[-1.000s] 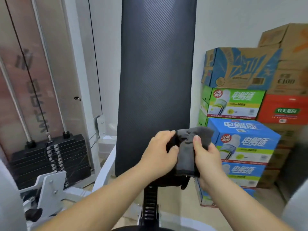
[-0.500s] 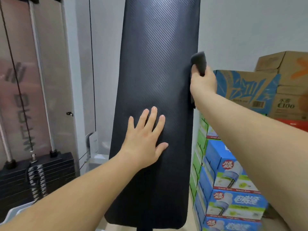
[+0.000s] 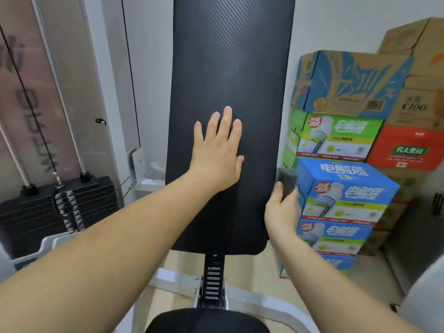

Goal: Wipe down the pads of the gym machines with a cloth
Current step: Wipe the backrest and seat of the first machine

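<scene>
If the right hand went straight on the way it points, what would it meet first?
Likely nothing: right hand, gripping the cloth, points up along the back pad edge; that line looks free, boxes close beside, depth unclear.

Right hand [image 3: 281,209] and cloth [image 3: 286,180] now lower along the right edge of the back pad [image 3: 230,68].

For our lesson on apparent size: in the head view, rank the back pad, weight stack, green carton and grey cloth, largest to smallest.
1. back pad
2. weight stack, partly cut by the frame edge
3. green carton
4. grey cloth, partly hidden in the right hand
</scene>
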A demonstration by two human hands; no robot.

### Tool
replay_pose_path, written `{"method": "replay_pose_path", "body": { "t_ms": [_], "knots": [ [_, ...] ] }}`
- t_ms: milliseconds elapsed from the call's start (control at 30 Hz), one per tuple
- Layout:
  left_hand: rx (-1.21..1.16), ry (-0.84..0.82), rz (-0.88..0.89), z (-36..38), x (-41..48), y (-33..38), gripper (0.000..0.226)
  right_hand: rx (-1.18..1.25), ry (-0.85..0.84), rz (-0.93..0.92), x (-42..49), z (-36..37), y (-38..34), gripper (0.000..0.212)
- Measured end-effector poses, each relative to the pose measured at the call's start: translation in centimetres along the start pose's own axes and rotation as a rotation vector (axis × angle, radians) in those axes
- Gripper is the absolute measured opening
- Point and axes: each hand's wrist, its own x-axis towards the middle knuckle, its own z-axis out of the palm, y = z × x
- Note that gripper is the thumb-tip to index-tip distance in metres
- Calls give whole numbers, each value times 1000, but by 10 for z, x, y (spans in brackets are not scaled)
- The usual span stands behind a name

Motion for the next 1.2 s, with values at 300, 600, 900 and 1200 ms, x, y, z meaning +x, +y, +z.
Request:
{"method": "replay_pose_path", "body": {
  "t_ms": [300, 600, 900, 1200],
  "knots": [
    [-505, 19, -147, 62, -183, -18, 44, 122, 157, 473, -94, 8, 36, 64],
    [-642, -62, -310, 72, -254, -59, 55, 646, 13, 1074, -151, 86, 29, 58],
    [-803, -486, -122, 65, -265, -47, 100, 436, -977, 847, -176, 36, 39, 43],
    [-990, -313, -998, 102, -273, -42, 25, -351, -584, 378, -99, -33, 53, 28]
  ]
}}
